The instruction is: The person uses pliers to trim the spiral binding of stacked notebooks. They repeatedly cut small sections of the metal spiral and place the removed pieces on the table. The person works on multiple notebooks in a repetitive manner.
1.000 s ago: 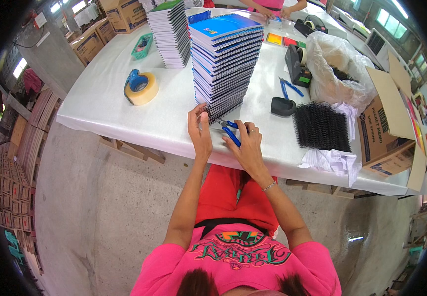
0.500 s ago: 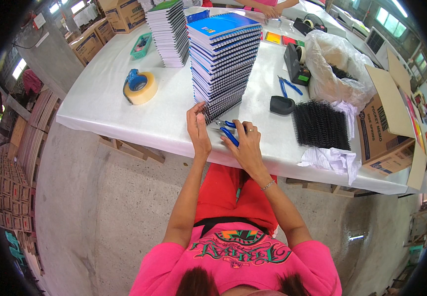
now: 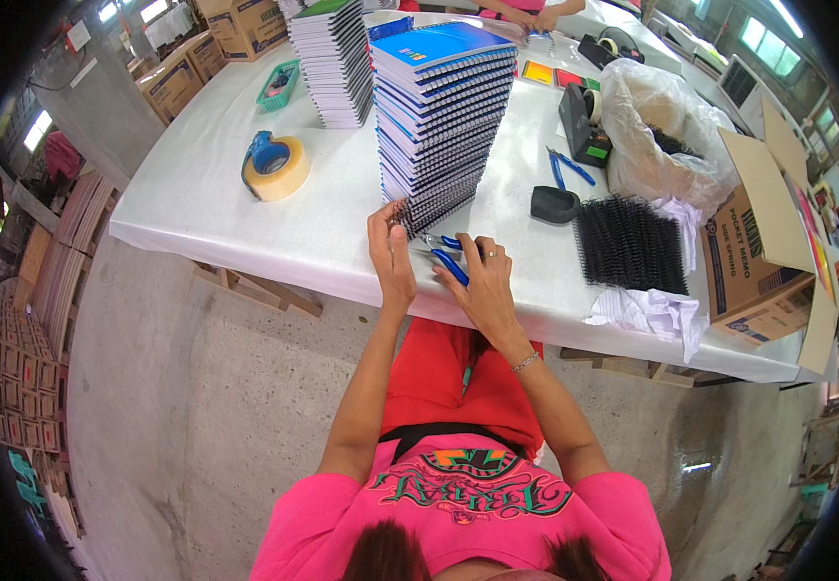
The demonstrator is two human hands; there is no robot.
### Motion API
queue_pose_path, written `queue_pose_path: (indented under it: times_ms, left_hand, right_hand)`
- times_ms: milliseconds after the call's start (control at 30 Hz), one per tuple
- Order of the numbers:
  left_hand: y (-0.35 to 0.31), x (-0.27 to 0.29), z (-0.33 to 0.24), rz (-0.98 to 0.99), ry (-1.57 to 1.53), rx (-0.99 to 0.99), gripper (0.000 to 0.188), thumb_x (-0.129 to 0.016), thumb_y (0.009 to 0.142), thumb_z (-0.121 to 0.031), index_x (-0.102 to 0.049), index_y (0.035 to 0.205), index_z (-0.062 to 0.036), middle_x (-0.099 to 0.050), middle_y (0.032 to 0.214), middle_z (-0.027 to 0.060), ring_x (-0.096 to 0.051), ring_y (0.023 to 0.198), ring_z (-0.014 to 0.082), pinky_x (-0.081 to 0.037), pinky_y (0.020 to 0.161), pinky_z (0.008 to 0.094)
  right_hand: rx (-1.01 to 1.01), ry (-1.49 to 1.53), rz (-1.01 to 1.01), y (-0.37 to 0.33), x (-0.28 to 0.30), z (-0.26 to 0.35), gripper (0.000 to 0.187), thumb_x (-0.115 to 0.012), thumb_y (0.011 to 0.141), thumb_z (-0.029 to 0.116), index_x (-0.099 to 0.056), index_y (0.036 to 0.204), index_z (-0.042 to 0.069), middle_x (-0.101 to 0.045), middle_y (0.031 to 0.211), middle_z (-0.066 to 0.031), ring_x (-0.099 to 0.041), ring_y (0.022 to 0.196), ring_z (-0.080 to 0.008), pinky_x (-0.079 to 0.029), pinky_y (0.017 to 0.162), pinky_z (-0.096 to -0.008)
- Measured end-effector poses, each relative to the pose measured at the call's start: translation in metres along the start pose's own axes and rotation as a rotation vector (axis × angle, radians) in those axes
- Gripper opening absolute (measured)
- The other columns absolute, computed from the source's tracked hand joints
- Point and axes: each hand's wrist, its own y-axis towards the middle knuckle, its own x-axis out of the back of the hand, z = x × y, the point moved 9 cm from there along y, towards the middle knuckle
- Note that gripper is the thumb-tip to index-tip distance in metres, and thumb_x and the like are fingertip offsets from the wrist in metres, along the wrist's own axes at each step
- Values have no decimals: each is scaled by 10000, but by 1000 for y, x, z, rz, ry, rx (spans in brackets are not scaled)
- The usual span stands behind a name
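A tall stack of spiral notebooks (image 3: 434,126) with a blue cover on top stands at the table's front, black coils facing right and toward me. My left hand (image 3: 393,263) rests against the near lower corner of the stack, fingers stretched upward and thumb apart; its fingertips partly hide the coil ends there. In my right hand (image 3: 487,281) are blue-handled cutting pliers (image 3: 450,261), handles spread, jaws pointing at the bottom coils beside my left fingers. Whether the jaws touch a wire is too small to tell.
On the white table (image 3: 197,208) lie a tape roll (image 3: 289,172), a green basket (image 3: 279,87) and a second notebook stack (image 3: 330,73). To the right are blue pliers (image 3: 570,168), black coils (image 3: 631,244), a plastic bag (image 3: 667,136) and an open carton (image 3: 754,261). Someone's hands (image 3: 536,19) work opposite.
Both hands keep nearly the same place at the stack's base, with the pliers barely shifted. The view has moved very slightly.
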Motion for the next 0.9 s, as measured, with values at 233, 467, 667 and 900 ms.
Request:
queue_pose_path:
  times_ms: [233, 467, 667, 900]
  left_hand:
    - [-1, 2, 8, -58, -129, 118, 446, -485, 1043, -318, -533, 1350, 4, -542, 1258, 129, -517, 1156, 228, -403, 1014, 369]
    - [1, 3, 4, -65, -154, 149, 368, -563, 1024, -208, -554, 1336, -12, -559, 1271, 99, -534, 1147, 193, -432, 1002, 348]
    - [1, 2, 5, -53, -128, 165, 338, -547, 1035, -186, -564, 1318, -2, -572, 1275, 101, -540, 1145, 188, -432, 1008, 343]
    - [2, 2, 2, -39, -129, 133, 394, -498, 1050, -259, -549, 1338, 4, -562, 1241, 118, -527, 1125, 200, -413, 1000, 347]
  right_hand:
    - [-27, 41, -8, 2, 2, -1, 631, -730, 885, 393, -530, 1339, 2, -534, 1178, -196, -507, 1090, -354, -390, 922, -476]
    - [-81, 142, -47, 10, 12, -8, 502, -701, 925, 326, -554, 1309, 39, -551, 1133, -163, -527, 960, -316, -418, 870, -439]
    - [-73, 174, -24, 15, 14, -10, 471, -691, 932, 287, -550, 1299, 27, -551, 1116, -176, -528, 916, -314, -433, 852, -424]
    - [-36, 164, 16, 18, 14, -9, 472, -697, 927, 289, -553, 1291, 25, -573, 1080, -183, -545, 954, -344, -443, 860, -450]
